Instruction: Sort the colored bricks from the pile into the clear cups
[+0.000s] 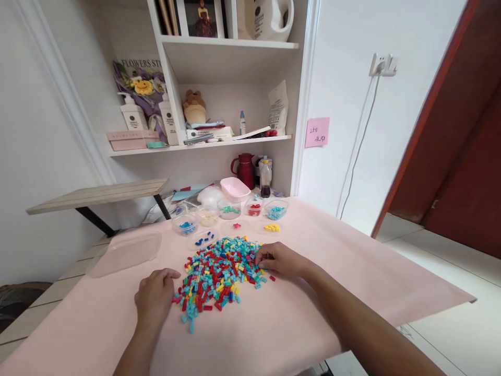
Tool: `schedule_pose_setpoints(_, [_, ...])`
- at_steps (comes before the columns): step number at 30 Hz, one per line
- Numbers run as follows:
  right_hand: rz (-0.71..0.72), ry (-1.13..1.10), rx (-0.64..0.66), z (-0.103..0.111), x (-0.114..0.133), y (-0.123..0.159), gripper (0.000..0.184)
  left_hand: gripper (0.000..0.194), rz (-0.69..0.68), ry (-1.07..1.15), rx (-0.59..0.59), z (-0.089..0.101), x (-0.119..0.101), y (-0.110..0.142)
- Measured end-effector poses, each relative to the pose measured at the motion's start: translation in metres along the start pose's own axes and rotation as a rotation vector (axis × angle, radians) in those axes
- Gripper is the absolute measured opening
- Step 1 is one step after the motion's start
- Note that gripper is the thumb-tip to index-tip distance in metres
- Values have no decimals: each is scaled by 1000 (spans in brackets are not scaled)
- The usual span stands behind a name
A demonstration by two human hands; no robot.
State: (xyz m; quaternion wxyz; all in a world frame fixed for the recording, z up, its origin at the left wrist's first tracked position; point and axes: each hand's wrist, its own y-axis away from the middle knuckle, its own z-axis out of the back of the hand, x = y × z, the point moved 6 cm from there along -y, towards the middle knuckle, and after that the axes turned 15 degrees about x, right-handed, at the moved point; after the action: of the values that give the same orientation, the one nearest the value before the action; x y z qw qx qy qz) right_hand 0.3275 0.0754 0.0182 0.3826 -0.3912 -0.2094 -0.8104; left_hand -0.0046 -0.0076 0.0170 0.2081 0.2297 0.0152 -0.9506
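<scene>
A heap of small toy building bricks [219, 269] in red, light blue, dark blue, yellow and green lies on the pink-covered table. At the heap's right edge, my right hand [277, 259] has its thumb and fingers bent together, the tips among the bricks. Whatever sits between those tips is too small to make out. My left hand [154, 293] rests at the heap's left edge with its fingers curled in a loose fist, and its palm is hidden. Behind the heap stand clear tubs of sorted bricks, among them red [254, 210], yellow [272, 227] and dark blue [204, 239].
An oblong clear plastic tray [129, 254] lies at the left of the table. Behind the tubs are a pink basin [235, 189], a dark red jug [245, 169] and a bottle [265, 180]. Shelves rise at the back, and a wooden bench [99, 194] stands left.
</scene>
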Motion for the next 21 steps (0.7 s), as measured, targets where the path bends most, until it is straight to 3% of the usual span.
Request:
schedule_pose_setpoints(7, [13, -15, -25, -2, 1, 0, 11, 32, -8, -3, -17, 0, 0, 1])
schedule_pose_setpoints(21, [-45, -104, 65, -4, -11, -1, 10, 35, -11, -29, 0, 3, -6, 6])
